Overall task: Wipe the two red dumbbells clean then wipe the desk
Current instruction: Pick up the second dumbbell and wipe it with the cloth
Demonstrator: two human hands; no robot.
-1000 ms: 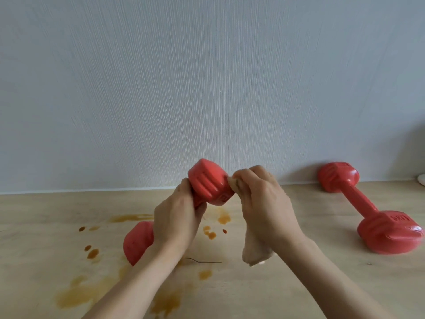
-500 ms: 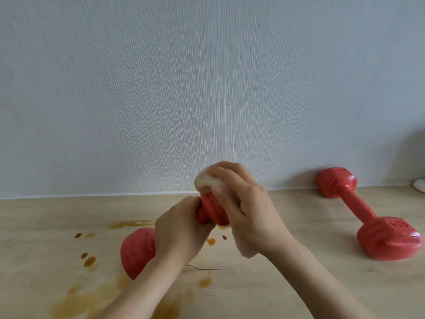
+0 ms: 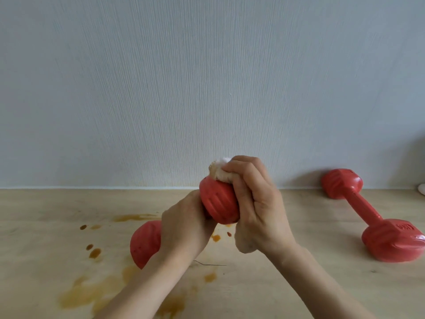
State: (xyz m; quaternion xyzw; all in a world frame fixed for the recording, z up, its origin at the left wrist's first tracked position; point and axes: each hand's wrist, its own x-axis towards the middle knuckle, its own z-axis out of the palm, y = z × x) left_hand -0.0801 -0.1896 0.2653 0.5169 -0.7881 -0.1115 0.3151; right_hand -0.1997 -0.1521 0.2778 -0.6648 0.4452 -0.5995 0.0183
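Note:
My left hand (image 3: 184,229) grips the handle of a red dumbbell (image 3: 218,201) and holds it tilted above the wooden desk (image 3: 299,284), far end raised. My right hand (image 3: 255,203) wraps a beige cloth (image 3: 218,171) over that raised end, with the cloth bunched on top and a tail hanging below the palm. The dumbbell's lower end shows left of my left wrist. A second red dumbbell (image 3: 370,217) lies on the desk at the right, one end by the wall.
Brown liquid stains (image 3: 92,293) and drops spread over the desk at the front left and under the held dumbbell. A thin dark hair-like line lies near the middle. A white object (image 3: 422,188) peeks in at the right edge. A pale wall stands behind.
My right hand has slid the cloth from the side of the raised end up over its top. The dumbbell has tipped slightly, and more of the end's red face shows.

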